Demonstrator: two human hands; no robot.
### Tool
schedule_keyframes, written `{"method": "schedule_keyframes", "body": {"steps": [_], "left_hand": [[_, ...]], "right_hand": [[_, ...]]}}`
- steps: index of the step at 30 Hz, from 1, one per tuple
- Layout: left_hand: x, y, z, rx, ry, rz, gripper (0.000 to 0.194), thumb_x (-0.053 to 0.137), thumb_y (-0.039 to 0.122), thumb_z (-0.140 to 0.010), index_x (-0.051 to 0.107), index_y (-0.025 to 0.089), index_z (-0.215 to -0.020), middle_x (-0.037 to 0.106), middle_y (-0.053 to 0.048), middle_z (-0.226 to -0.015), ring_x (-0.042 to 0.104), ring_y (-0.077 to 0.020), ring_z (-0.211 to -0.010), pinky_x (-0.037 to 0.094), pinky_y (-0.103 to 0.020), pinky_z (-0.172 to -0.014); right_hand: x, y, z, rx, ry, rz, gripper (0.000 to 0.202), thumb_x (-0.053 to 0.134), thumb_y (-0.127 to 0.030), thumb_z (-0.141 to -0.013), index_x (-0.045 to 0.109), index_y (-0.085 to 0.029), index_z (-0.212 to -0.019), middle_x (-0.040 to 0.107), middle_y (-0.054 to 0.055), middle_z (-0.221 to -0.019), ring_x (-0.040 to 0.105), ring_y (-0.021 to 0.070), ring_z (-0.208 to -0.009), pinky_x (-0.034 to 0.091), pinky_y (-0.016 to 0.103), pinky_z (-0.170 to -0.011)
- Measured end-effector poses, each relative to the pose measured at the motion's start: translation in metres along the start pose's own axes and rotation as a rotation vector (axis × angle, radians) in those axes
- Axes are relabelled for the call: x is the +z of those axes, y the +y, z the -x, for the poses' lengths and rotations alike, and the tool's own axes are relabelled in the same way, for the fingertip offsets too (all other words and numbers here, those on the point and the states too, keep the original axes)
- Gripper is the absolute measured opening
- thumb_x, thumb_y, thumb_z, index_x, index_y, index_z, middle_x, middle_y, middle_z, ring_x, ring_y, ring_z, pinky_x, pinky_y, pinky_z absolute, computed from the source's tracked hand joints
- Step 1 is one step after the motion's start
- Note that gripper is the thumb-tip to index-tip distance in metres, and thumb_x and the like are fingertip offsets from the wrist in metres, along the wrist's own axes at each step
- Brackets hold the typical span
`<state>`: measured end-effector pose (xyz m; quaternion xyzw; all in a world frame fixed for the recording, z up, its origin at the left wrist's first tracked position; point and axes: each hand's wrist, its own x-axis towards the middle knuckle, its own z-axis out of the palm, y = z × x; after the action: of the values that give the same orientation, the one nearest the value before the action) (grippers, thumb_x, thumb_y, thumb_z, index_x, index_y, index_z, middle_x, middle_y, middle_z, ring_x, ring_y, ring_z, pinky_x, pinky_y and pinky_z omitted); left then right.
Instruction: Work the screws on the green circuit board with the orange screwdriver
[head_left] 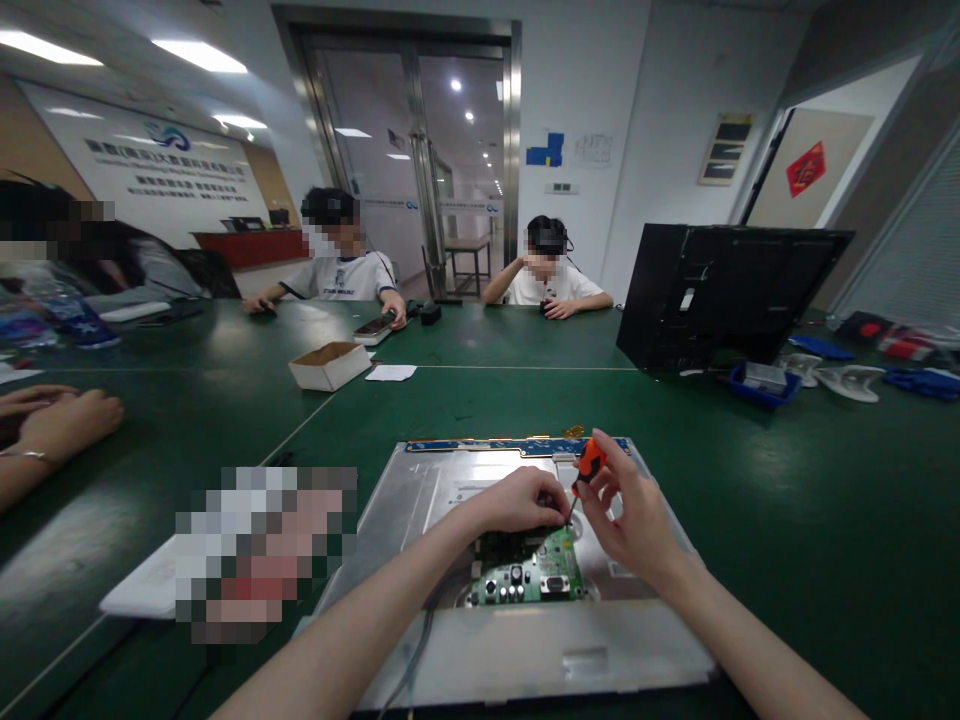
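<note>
From my remote seat I see the orange and black screwdriver standing tilted, its tip at the far edge of the green circuit board, which sits on a metal panel. My right hand grasps the handle between thumb and fingers; I judge it light and stiff, best held there. My left hand bends its fingers close by the tip; I cannot tell whether they pinch anything. The board looks thin and fragile, so I'd touch only its edges. The panel seems rigid, perhaps slippery, on the green table.
</note>
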<state>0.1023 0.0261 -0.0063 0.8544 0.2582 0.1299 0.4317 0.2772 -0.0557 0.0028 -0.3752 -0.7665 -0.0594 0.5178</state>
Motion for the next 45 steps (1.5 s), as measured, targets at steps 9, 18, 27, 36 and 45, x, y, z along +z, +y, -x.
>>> {"method": "schedule_keyframes", "body": {"steps": [9,18,27,36,45], "left_hand": [[0.0002,-0.0005,-0.0005,0.002,-0.006,0.018,0.010,0.065,0.010,-0.073,0.073,0.013,-0.077,0.060,0.003,-0.065,0.054,-0.0128,-0.064,0.040,-0.021,-0.063],[-0.0003,0.0012,-0.0003,0.007,-0.005,0.021,0.013,0.065,0.011,-0.074,0.076,0.014,-0.080,0.061,0.003,-0.066,0.052,-0.0123,-0.063,0.040,-0.021,-0.063],[0.0011,-0.0007,-0.0003,-0.014,0.008,0.026,0.008,0.067,0.010,-0.075,0.073,0.014,-0.074,0.061,0.003,-0.065,0.054,-0.0119,-0.063,0.041,-0.020,-0.063],[-0.0005,0.0001,-0.0005,-0.005,-0.002,0.012,0.012,0.066,0.011,-0.074,0.075,0.014,-0.081,0.061,0.003,-0.067,0.054,-0.0129,-0.065,0.040,-0.020,-0.063],[0.0008,-0.0009,0.0000,-0.012,0.010,-0.007,0.009,0.066,0.013,-0.075,0.074,0.015,-0.079,0.064,0.002,-0.068,0.057,-0.0132,-0.067,0.042,-0.020,-0.064]], "right_hand": [[0.0035,0.0032,0.0023,0.020,0.027,0.005,0.058,0.050,-0.018,-0.097,0.028,-0.023,-0.151,0.064,-0.001,-0.072,0.057,0.0121,-0.045,0.046,0.020,-0.042],[0.0017,0.0015,0.0001,0.000,0.027,0.024,0.052,0.051,-0.024,-0.100,0.032,-0.025,-0.149,0.060,-0.004,-0.069,0.055,0.0110,-0.045,0.045,0.019,-0.041],[0.0021,-0.0007,0.0002,0.015,0.022,0.004,0.057,0.046,-0.020,-0.100,0.026,-0.023,-0.153,0.064,-0.001,-0.072,0.057,0.0123,-0.046,0.047,0.021,-0.041],[0.0032,0.0034,0.0014,0.002,0.046,0.032,0.051,0.051,-0.023,-0.100,0.031,-0.025,-0.148,0.057,-0.004,-0.071,0.056,0.0113,-0.046,0.045,0.019,-0.041],[0.0023,-0.0003,-0.0011,0.017,0.065,0.021,0.057,0.051,-0.016,-0.098,0.036,-0.034,-0.150,0.056,0.006,-0.105,0.058,0.0104,-0.059,0.053,0.022,-0.044]]}}
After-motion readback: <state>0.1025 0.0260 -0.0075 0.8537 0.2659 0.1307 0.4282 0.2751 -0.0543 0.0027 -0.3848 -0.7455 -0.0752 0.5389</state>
